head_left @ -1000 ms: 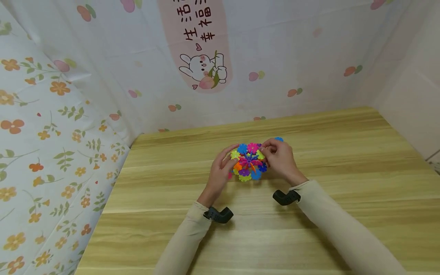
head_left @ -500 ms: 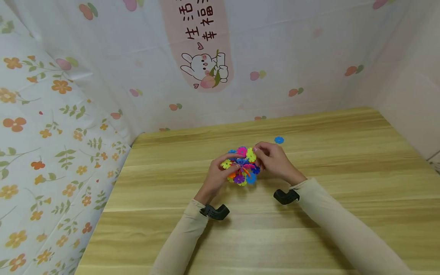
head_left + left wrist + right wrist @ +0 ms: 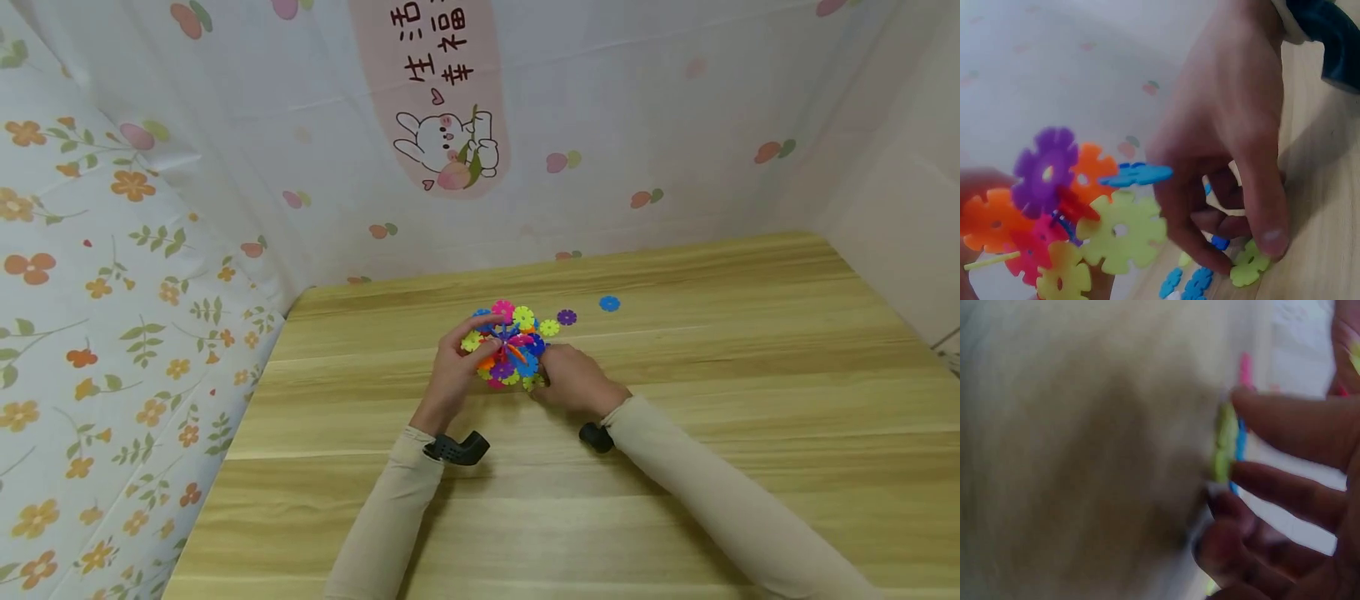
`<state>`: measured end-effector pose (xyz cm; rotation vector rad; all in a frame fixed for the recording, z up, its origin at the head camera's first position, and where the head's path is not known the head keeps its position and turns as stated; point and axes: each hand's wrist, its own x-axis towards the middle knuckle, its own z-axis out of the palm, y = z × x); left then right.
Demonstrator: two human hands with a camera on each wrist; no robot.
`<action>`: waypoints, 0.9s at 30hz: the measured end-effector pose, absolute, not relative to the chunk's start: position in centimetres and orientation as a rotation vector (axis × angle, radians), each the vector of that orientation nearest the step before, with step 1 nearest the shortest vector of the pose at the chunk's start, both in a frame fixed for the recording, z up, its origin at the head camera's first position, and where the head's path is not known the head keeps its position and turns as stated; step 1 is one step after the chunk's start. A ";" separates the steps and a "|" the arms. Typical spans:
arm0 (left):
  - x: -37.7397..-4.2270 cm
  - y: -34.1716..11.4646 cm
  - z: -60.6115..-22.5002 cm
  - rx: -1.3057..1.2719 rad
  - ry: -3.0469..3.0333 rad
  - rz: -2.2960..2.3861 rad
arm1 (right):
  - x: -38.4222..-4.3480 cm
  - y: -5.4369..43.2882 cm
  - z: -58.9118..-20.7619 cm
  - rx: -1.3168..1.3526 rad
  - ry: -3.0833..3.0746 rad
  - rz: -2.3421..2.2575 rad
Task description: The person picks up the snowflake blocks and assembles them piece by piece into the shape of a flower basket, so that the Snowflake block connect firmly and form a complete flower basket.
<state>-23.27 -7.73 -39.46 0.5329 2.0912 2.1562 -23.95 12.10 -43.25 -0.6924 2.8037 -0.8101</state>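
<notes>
Loose discs [image 3: 567, 317] lie on a table [image 3: 675, 375], 2 o'clock from a cluster [image 3: 521, 340] flanked by left hand [image 3: 453, 367] at 8 and right hand [image 3: 573, 379] at 4, a single disc [image 3: 1250, 264] in its grasp; a curtain [image 3: 600, 100] hangs at 12.

Long plain beige left sleeve [image 3: 390, 512], matching right sleeve [image 3: 723, 492], light creases in the cloth, black left mount [image 3: 459, 451] bent like a pipe, small holes dotting it, black right mount [image 3: 596, 437] with a rounded end, bare left hand [image 3: 452, 368], bare right hand [image 3: 577, 379]
</notes>
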 end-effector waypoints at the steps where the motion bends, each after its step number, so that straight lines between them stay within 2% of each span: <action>1: -23.4 -7.8 -39.7 0.529 2.082 2.171 | -24.0 11.9 -43.4 -0.688 2.809 -0.782; 11: -24.4 -8.1 -41.9 0.483 2.098 2.230 | -24.5 13.8 -43.5 -0.672 2.703 -1.079; 20: -23.4 -7.0 -40.6 0.441 2.060 2.161 | -24.2 15.7 -41.4 -0.376 2.439 -1.775; 27: -24.0 -5.8 -42.3 0.388 1.894 2.373 | -24.0 15.1 -40.2 -0.402 2.506 -1.895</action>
